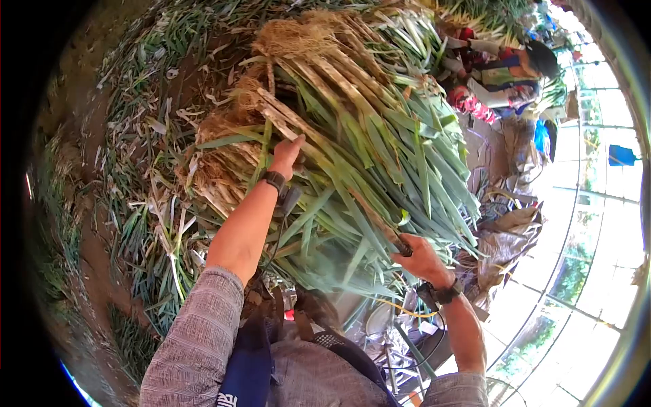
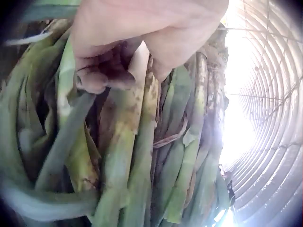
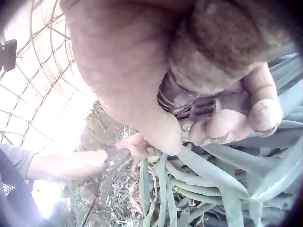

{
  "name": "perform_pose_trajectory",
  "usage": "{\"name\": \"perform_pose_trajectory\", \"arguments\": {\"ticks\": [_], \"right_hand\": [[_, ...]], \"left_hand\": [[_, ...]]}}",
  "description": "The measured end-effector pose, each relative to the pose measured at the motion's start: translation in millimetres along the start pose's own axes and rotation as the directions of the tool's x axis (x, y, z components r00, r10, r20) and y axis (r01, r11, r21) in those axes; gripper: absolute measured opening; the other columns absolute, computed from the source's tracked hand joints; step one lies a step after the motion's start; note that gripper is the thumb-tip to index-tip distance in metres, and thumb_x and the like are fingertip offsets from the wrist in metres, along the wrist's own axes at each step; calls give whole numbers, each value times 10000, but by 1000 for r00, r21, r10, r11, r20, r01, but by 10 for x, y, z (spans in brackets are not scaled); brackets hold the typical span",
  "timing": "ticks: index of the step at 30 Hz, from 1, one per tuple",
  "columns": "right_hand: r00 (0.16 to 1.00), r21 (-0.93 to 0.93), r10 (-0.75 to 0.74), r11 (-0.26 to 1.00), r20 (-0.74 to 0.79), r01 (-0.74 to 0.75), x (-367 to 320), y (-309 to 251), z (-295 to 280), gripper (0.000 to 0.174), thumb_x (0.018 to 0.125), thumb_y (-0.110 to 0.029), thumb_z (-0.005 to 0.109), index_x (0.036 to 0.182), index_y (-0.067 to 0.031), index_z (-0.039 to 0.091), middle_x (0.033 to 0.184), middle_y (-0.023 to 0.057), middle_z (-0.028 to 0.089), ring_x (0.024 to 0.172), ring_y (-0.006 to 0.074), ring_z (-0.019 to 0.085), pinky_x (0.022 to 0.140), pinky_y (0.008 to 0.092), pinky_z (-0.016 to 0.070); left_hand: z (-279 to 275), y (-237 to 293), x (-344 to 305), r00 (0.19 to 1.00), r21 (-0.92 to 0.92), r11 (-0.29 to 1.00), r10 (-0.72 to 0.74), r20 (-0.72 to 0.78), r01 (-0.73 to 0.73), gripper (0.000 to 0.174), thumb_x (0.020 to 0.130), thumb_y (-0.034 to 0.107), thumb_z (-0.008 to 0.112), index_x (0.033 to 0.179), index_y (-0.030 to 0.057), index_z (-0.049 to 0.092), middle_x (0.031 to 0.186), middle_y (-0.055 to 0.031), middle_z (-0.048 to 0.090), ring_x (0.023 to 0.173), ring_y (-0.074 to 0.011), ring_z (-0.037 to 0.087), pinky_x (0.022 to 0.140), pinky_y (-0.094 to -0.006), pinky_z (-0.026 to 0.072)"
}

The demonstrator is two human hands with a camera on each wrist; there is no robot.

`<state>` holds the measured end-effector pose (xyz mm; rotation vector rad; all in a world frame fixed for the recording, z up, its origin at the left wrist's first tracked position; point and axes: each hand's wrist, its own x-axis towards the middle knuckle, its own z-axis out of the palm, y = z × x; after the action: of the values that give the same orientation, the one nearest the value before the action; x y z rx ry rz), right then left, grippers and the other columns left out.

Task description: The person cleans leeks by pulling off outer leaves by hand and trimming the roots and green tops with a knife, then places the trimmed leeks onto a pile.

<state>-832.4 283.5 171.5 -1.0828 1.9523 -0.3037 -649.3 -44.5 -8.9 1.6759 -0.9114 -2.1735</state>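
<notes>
a: biggest first?
b: heap of leeks (image 1: pixel 369 115), roots (image 1: pixel 291 37) upper left, leaves (image 1: pixel 437 180) lower right.
a: hands?
b: left hand (image 1: pixel 286 157) toward the root side, right hand (image 1: pixel 425 261) at the leaf ends; fingers curled on both.
a: in them?
b: leek stalk (image 2: pixel 119 146) pinched between left thumb and fingers, running out below; dark ribbed piece (image 3: pixel 177 93) within the right grip, kind unclear.

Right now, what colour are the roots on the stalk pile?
Light brown; the roots show best in the head view.
</notes>
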Motion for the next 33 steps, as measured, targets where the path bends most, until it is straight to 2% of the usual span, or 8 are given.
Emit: {"name": "perform_pose_trajectory", "arguments": {"ticks": [4,6,7,10,16,25,28,33], "right_hand": [[1000,29,7,1000,-25,-7,-159,125,-121,295,764,-238,702,945,-23,613,706,182,571,661,374,552,618,445,439],[999,83,2,997,-55,3,-237,172,-171,306,767,-236,705,972,-25,623,715,181,578,659,359,554,623,433,442],[995,142,-65,987,-77,75,-274,214,-179,342,789,-230,737,1002,8,616,644,74,504,601,154,447,582,357,415],[998,91,41,995,48,-45,-444,184,-270,341,770,-245,707,1027,-35,632,723,170,583,644,315,548,632,411,446],[997,-133,-41,990,62,49,-424,352,112,259,788,-242,645,996,-89,622,800,198,645,766,399,627,676,485,484],[987,-131,-109,987,-116,93,-165,438,743,334,809,-261,673,1089,-90,609,793,222,661,762,436,628,674,531,485],[993,-93,-78,993,-87,70,66,220,787,340,833,-269,646,1122,-94,608,798,234,660,771,444,625,676,544,481],[976,-131,-200,973,-87,188,621,-216,843,333,841,-296,622,1101,-88,622,796,241,655,770,445,622,680,534,478]], "left_hand": [[186,-76,-42,995,94,996,15,-95,-6,329,945,343,627,926,29,533,789,-74,539,703,-263,582,582,-452,506],[220,-178,-298,970,7,970,244,14,-244,312,948,316,624,949,8,574,833,-69,588,751,-241,609,652,-413,542],[146,-164,-529,941,-37,980,199,276,-196,340,983,285,568,1164,-4,575,1027,-106,651,886,-230,637,789,-418,539],[-12,-379,-928,813,27,989,106,573,-148,260,959,231,588,1112,23,617,1054,-75,661,950,-201,635,801,-379,531],[17,-722,-990,903,310,951,-140,405,8,248,940,246,613,1090,49,621,1033,-50,612,1010,-174,583,857,-413,510],[16,-1262,-1035,962,365,904,265,-64,-225,268,869,233,653,915,-30,669,788,-64,677,590,-170,617,531,-329,481],[35,-1424,-1226,999,171,985,-23,-34,29,351,935,289,621,1048,-42,591,869,-116,665,770,-227,704,583,-345,566],[247,-1677,-1403,997,165,985,-66,45,57,389,939,346,609,1081,-15,576,902,-110,664,751,-220,705,564,-339,569]]}}
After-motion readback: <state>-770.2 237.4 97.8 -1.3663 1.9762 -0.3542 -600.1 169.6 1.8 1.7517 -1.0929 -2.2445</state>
